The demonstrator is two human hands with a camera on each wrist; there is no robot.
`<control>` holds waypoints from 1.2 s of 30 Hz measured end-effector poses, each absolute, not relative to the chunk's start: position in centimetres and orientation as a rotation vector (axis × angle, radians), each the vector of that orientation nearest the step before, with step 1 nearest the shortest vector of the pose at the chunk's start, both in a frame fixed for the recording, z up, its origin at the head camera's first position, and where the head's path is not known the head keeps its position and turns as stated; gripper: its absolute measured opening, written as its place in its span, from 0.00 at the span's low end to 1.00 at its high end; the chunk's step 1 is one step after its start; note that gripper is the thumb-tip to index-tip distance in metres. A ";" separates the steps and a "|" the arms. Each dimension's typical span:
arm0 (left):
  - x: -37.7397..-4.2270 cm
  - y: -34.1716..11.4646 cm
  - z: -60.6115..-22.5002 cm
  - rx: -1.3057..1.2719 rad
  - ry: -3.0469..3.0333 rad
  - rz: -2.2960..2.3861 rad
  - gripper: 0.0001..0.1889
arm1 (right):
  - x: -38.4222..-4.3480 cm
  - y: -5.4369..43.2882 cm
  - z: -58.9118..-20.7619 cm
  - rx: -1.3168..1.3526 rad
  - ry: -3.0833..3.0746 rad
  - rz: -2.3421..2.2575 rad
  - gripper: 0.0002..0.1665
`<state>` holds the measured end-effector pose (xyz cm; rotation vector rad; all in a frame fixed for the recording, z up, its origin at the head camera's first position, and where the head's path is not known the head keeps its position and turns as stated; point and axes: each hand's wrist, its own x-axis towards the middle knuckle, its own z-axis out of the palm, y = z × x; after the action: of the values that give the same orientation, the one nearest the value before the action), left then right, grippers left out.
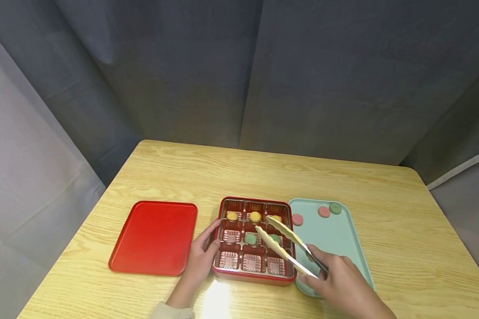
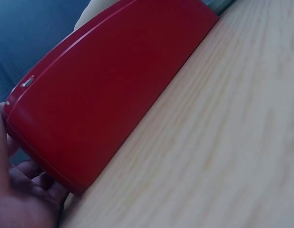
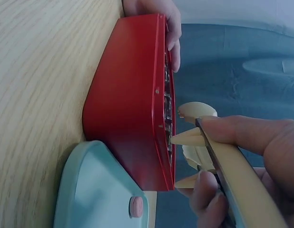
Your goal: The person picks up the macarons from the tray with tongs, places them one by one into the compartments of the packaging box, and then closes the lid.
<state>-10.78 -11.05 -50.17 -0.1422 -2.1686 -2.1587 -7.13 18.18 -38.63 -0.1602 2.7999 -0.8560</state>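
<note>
My left hand [image 1: 202,253] holds the left side of a red square tin [image 1: 255,278], its thumb at the rim. A clear plastic insert divides the tin into several compartments. Yellow cookies [image 1: 255,216] lie in the far row, and green cookies [image 1: 250,239] in the middle and right compartments of the middle row; the near row is bare. My right hand [image 1: 339,277] grips a pair of tongs [image 1: 277,248] with cream scalloped tips. Spread apart, those tips hang over the tin's right part, near the right green cookie, with nothing between them.
Right of the tin lies a pale blue-green tray [image 1: 331,239] carrying pink cookies [image 1: 323,212] and a green cookie [image 1: 335,208] near its far side. A flat red lid [image 1: 155,239] lies on the wooden table [image 1: 223,166] to the left. Grey curtains [image 1: 191,79] hang behind.
</note>
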 end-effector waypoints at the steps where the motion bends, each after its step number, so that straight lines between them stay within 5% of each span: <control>1: -10.8 -11.1 -50.2 -0.152 -2.164 -2.159 0.28 | -7.1 18.3 -38.6 -0.144 2.804 -0.864 0.41; 36: -10.8 -10.9 -50.1 -0.120 -2.094 -2.257 0.28 | -9.6 28.5 -41.9 0.135 2.925 -0.715 0.54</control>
<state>-10.76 -10.90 -50.06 -0.1204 -2.0941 -2.2568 -9.59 28.53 -41.86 0.1353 2.9252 -0.7146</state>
